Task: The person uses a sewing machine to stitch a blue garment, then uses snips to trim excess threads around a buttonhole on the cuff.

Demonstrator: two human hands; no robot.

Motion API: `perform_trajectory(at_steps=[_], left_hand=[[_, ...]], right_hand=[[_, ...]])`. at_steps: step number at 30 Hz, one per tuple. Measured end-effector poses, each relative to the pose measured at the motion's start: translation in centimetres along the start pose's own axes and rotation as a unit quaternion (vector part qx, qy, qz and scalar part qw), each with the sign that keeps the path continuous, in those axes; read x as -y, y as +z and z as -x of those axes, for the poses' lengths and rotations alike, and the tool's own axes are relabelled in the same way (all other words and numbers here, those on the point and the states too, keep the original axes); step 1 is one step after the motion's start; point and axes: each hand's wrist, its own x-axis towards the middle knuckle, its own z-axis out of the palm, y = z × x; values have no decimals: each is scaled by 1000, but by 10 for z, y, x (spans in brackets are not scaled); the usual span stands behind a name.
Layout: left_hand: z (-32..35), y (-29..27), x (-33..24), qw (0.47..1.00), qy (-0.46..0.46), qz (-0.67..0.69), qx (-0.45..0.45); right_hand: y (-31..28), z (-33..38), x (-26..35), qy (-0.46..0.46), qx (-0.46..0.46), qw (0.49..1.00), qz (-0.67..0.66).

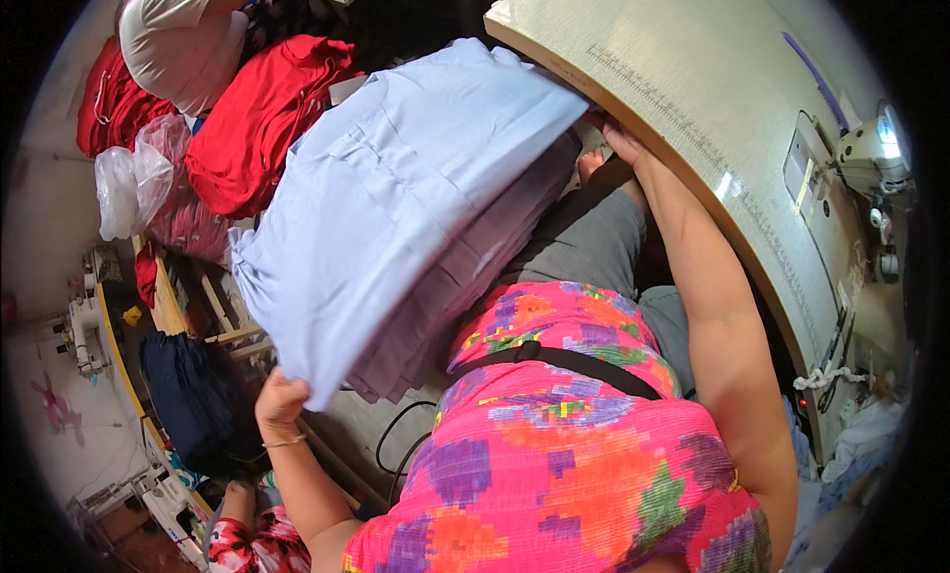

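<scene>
A light blue garment [396, 167] lies spread over a stack of purplish folded cloth [435, 316] in front of my lap. My left hand [282, 400] is closed on the garment's near left corner and pulls it out past the stack, with a bracelet at the wrist. My right arm stretches along the table edge. My right hand [621, 143] is at the far right end of the garment, just below the tabletop. Its fingers are mostly hidden there, so their grip does not show.
A white sewing table [693, 88] with a sewing machine [871, 152] curves along my right. Red garments [267, 118] and a clear plastic bag [139, 182] lie at the far left, near a person in a white shirt [183, 44]. Dark blue cloth [193, 395] hangs by more machines at left.
</scene>
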Motion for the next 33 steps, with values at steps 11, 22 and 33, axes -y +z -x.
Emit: perform_trajectory(at_steps=[11, 22, 33], left_hand=[[-25, 58, 27, 924, -266, -261, 80], [-59, 106, -114, 783, 15, -607, -133], [-138, 22, -24, 717, 206, -530, -403]], right_hand=[[-60, -8, -26, -84, -85, 925, 360], [104, 152, -85, -359, 454, 492, 650], [110, 156, -122, -345, 577, 388, 631]])
